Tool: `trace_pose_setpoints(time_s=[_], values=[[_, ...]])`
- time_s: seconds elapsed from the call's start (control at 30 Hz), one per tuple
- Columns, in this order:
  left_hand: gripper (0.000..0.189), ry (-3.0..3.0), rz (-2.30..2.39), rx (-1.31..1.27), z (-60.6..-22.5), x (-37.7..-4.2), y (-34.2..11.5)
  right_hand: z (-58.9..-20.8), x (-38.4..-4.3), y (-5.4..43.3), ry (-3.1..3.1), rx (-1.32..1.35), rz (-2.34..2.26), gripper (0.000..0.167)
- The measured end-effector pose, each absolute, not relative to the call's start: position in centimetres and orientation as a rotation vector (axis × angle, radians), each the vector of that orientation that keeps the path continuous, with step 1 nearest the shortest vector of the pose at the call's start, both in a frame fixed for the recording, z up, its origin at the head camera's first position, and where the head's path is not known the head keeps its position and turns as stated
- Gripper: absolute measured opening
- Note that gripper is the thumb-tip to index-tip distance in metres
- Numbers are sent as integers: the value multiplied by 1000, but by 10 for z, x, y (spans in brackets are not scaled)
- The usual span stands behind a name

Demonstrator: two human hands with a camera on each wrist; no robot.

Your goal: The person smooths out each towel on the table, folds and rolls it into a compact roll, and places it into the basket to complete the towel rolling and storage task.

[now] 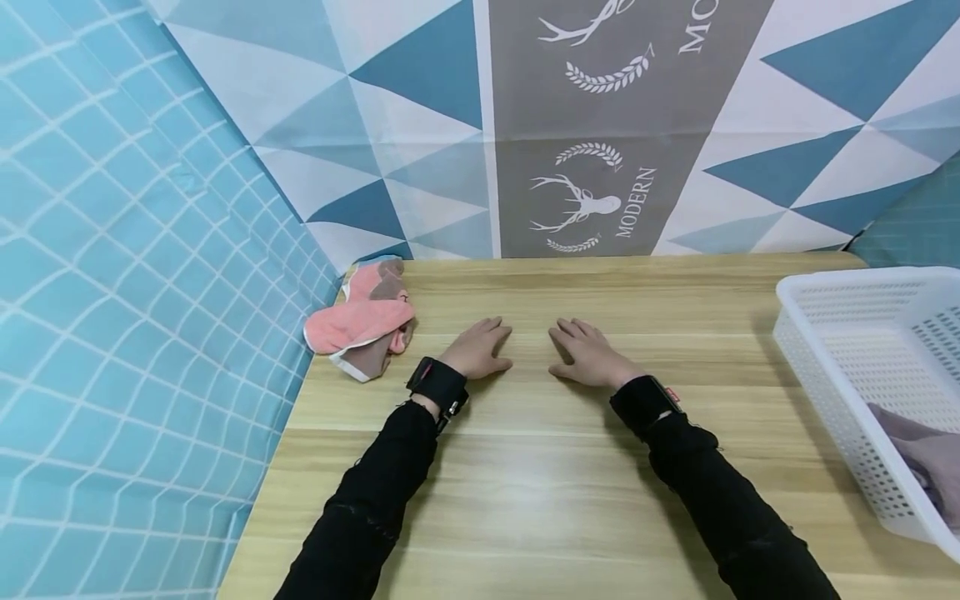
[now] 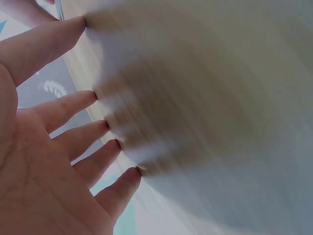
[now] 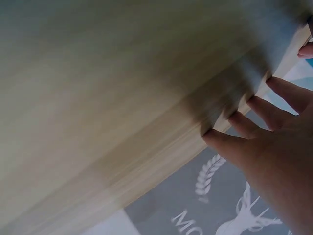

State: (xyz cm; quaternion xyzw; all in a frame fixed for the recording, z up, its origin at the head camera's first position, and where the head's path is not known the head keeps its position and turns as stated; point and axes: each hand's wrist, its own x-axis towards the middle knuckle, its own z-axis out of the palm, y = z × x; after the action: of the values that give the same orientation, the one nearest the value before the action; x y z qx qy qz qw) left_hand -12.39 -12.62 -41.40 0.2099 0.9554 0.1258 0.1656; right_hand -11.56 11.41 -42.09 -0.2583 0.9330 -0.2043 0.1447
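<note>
Both hands rest on the light wooden table (image 1: 525, 475), apart from each other and holding nothing. The left hand (image 1: 476, 348) has its fingers spread, and in the left wrist view its fingertips (image 2: 131, 175) touch the wood. Facing it, the right hand (image 1: 590, 353) also touches the table with its fingertips; its fingers (image 3: 230, 144) look extended in the right wrist view. Left of the left hand lies a crumpled pink and brown cloth (image 1: 363, 321), the thing nearest to it. Black bands circle both wrists.
A white perforated plastic basket (image 1: 847, 400) stands at the right edge, with a greyish-purple cloth (image 1: 926, 458) inside. Blue checked fabric (image 1: 135, 333) hangs along the left side. Behind the table rises a patterned backdrop (image 1: 420, 125) with triangles and deer prints.
</note>
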Motion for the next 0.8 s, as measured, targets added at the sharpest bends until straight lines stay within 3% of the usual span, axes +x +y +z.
trace_pose_setpoints(time_s=[0.33,0.6,0.8], values=[[70,2693,543,448,-398,-129,-174,-419,-120,73,2610,-779,-612,80],[67,3045,418,272,-390,-137,-226,-421,-119,65,2558,-770,-625,87],[54,3175,429,15,-392,-136,-251,-419,-121,65,2557,-780,-639,86]])
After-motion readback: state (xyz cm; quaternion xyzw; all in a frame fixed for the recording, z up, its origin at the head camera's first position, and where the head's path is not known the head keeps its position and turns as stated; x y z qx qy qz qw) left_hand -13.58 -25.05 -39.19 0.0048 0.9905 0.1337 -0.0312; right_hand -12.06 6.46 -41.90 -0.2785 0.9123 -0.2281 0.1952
